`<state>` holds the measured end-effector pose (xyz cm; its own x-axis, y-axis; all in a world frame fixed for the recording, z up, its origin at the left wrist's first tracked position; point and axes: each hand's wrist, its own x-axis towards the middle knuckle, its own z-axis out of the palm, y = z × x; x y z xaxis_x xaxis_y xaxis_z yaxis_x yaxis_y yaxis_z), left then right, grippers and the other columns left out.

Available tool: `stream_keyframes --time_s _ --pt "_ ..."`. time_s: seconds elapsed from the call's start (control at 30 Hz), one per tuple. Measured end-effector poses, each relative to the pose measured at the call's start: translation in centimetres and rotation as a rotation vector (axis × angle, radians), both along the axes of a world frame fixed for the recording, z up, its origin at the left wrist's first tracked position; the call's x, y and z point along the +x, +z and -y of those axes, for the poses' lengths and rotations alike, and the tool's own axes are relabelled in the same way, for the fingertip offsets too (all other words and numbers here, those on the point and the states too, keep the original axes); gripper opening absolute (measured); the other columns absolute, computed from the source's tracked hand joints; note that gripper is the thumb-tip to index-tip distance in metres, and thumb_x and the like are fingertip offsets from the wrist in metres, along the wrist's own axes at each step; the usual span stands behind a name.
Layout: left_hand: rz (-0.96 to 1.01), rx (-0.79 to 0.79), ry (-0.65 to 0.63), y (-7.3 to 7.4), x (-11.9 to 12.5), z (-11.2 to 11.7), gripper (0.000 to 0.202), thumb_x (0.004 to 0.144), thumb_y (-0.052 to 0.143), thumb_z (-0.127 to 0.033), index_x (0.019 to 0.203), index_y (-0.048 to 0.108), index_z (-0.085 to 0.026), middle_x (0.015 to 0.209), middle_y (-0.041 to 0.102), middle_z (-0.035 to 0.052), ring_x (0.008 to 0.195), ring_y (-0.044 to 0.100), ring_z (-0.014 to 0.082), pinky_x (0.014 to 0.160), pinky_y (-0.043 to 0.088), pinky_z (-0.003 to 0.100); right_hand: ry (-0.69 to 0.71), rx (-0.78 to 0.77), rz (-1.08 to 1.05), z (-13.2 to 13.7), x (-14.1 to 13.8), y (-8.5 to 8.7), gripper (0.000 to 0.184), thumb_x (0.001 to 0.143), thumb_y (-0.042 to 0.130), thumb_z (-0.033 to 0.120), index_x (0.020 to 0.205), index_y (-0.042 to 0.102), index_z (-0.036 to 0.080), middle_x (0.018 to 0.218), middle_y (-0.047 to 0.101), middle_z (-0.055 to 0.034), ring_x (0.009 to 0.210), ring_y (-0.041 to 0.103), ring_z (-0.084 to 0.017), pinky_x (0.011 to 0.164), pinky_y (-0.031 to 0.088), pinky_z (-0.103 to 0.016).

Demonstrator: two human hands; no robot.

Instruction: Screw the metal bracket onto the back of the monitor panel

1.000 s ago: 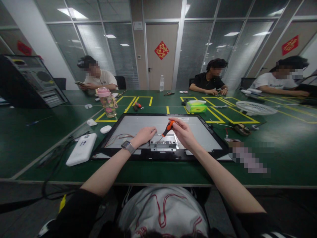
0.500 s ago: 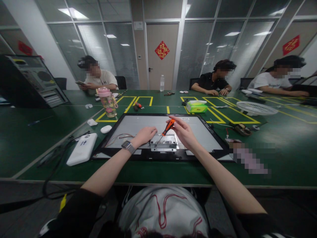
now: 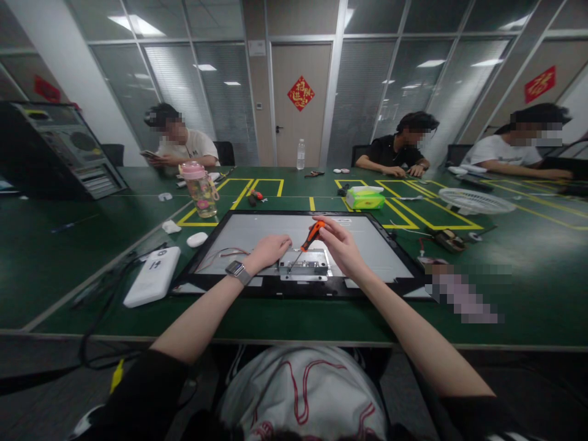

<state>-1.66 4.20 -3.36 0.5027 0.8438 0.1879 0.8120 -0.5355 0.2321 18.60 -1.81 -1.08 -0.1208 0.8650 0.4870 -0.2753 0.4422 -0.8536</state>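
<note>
A flat display panel (image 3: pixel 257 228) with a black frame lies in front of me. On its near side sits a silver metal bracket (image 3: pixel 316 269) with a raised boxy part. My left hand (image 3: pixel 271 250), a watch on its wrist, has its fingers curled together against the bracket's upper left corner; the fingertips are partly hidden. An orange and black screwdriver (image 3: pixel 314 235) is held in my right hand (image 3: pixel 343 246), the handle between thumb and fingers. The screwdriver leans, its shaft running down to the left onto the bracket. Thin wires (image 3: pixel 225 252) lie on the panel to the left.
Left of the panel are a white power bank (image 3: pixel 154 277), a white rounded case (image 3: pixel 197 239) and a pink-lidded bottle (image 3: pixel 200 193). A green tissue pack (image 3: pixel 365 198) and a white fan grille (image 3: pixel 476 201) lie beyond, toward the right. Several people sit across the table.
</note>
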Motion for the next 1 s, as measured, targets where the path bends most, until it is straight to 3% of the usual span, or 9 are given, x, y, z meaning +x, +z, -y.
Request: stream_keyframes --time_s 0.67,1.0 --pt "-0.01 -0.006 0.007 0.46 0.14 0.41 0.038 0.095 0.031 -0.037 0.1 0.065 -0.02 0.094 0.07 0.0077 0.082 0.063 0.021 0.071 0.044 0.028 0.022 -0.06 -0.027 0.26 -0.04 0.26 0.03 0.075 0.07 0.04 0.102 0.069 0.027 0.091 0.069 -0.0013 0.09 0.062 -0.017 0.09 0.047 -0.037" --pt "-0.009 0.002 0.007 0.18 0.02 0.12 0.04 0.095 0.03 -0.04 0.098 0.064 -0.02 0.093 0.07 0.0077 0.079 0.062 0.0211 0.069 0.043 0.028 0.058 -0.054 -0.028 0.05 0.06 0.12 0.027 0.079 0.067 0.039 0.104 0.069 0.028 0.094 0.069 -0.0011 0.09 0.062 -0.016 0.09 0.047 -0.035"
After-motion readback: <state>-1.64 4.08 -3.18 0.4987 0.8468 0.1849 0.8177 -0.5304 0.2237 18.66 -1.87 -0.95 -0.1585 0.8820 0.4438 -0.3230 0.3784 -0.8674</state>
